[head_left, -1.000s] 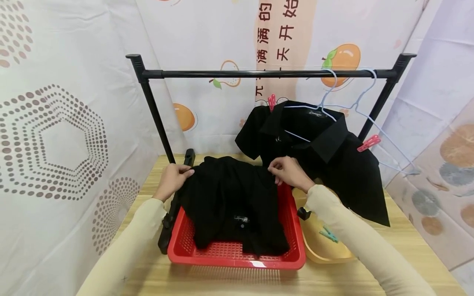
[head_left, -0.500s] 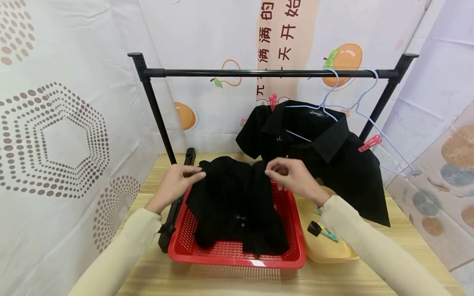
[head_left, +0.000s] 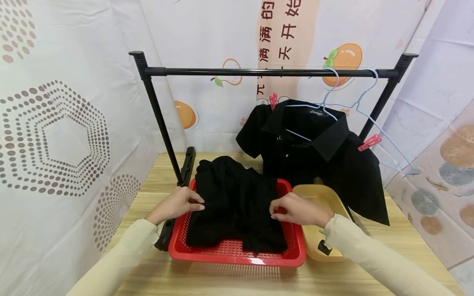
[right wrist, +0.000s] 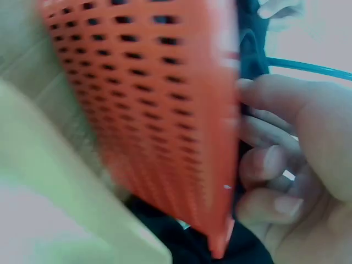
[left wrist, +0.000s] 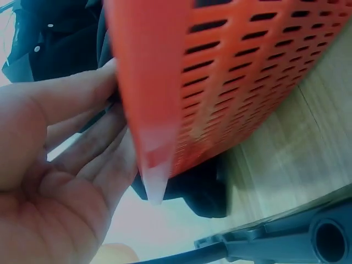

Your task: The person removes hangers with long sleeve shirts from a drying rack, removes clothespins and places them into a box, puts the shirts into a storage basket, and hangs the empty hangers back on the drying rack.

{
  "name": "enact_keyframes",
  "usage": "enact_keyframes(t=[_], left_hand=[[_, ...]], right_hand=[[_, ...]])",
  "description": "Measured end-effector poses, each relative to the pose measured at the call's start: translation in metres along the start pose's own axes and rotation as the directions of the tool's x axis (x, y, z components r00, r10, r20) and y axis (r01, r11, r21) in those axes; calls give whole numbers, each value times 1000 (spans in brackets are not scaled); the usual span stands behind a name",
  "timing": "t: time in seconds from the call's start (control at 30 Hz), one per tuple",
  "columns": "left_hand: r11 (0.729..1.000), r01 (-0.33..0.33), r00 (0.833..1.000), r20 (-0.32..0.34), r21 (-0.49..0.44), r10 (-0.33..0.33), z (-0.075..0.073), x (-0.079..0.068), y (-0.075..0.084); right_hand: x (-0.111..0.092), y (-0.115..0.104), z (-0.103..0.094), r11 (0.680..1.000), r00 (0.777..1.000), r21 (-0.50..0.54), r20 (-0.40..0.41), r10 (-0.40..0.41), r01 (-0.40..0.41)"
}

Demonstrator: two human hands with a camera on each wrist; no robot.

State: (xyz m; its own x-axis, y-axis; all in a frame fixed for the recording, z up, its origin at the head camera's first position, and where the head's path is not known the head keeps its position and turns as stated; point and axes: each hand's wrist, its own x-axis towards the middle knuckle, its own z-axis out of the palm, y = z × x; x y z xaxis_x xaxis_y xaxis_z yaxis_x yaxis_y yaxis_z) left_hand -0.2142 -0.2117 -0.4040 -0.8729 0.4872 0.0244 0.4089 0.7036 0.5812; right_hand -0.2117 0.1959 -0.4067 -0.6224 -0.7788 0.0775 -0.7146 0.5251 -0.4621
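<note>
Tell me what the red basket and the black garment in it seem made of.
Red basket: probably glossy moulded plastic, judging by its perforated walls and bright highlight.

Black garment: matte cloth, judging by its soft folds; fibre unclear.

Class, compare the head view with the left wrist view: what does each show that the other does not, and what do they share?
Only the head view shows the right hand, the yellow plastic tub and the pink clothespins.

Only the left wrist view shows the palm of the left hand and a dark tube's hollow round end.

Both share the red plastic basket, black cloth and pale wood-grain tabletop.
</note>
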Motion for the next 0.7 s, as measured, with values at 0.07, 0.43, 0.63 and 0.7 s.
enact_keyframes(t=[0.07, 0.43, 0.63, 0.7], left_hand=[[999, -31, 999, 25, 21, 30, 1, 0, -2], [993, 23, 999, -27, -114, -26, -16, 13, -9], [977, 102, 978, -162, -187, -133, -27, 27, -22], [980, 107, 977, -167, -168, -135, -28, 32, -26]], right_hand=[[-2, 2, 3, 999, 1000, -28, 27, 17, -16], [3, 8, -12, 997, 999, 63, 19, -41, 40], [15, 21, -29, 994, 960, 4, -261, 104, -107], [21, 26, -33, 984, 932, -2, -320, 170, -180]])
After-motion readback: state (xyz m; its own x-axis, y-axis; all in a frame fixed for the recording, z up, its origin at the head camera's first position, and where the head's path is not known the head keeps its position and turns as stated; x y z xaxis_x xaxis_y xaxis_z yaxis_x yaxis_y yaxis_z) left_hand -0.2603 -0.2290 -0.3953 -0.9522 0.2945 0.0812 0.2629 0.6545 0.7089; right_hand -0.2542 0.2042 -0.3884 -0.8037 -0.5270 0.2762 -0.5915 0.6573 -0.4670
